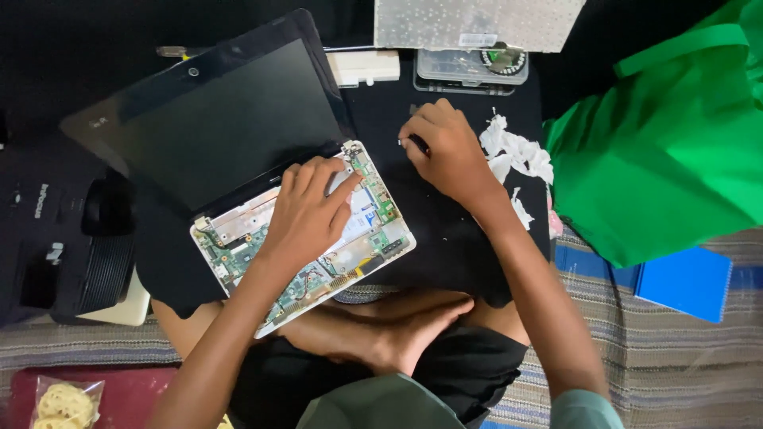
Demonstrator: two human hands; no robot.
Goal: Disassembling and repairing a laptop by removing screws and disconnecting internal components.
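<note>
- Black cloth (445,246) covered a striped mat (675,349).
- Left hand (306,214) lay flat, fingers spread, on the opened laptop (238,238).
- Right hand (449,151) pinched a small dark tool (416,144) just beside it.

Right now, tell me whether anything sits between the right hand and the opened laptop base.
Nothing visible does. The right hand rests on the black cloth beside the opened laptop base, pinching a small dark item I cannot identify. Only bare cloth lies between them. The left hand already presses on the exposed circuit board; torn white paper scraps lie on the far side.
</note>
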